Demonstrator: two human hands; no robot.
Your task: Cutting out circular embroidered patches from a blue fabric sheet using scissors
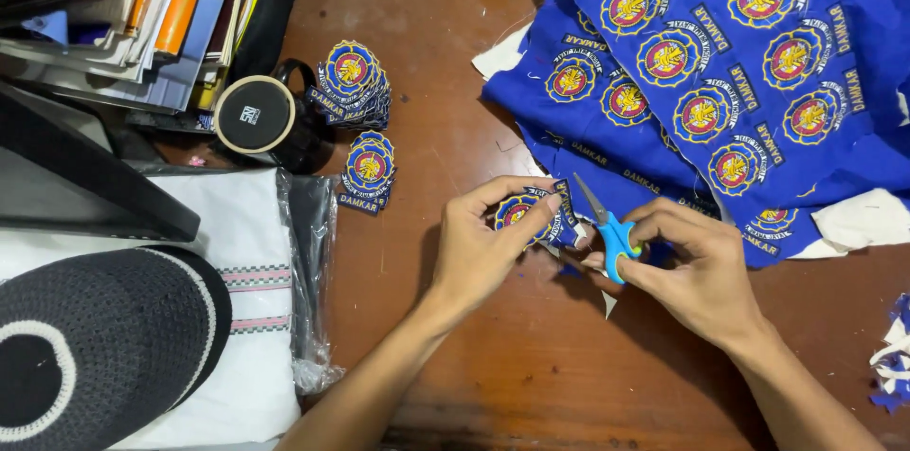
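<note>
Black mug (pixel 254 116), stacked books (pixel 142 6), dark knitted cap (pixel 104 337) (white ring), folded white cloth in plastic (pixel 251 224), wooden table (pixel 427 53)

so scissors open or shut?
Open: the scissors' two blades part slightly at the tips, held in the right hand beside the patch.

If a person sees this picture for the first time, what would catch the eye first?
Probably the large blue fabric sheet covered with round embroidered emblems, spread over the upper right of the brown wooden table. Near the centre, the right hand works small blue-handled scissors beside a cut-out emblem patch pinched in the left hand. Finished patches are stacked at upper left.
</note>
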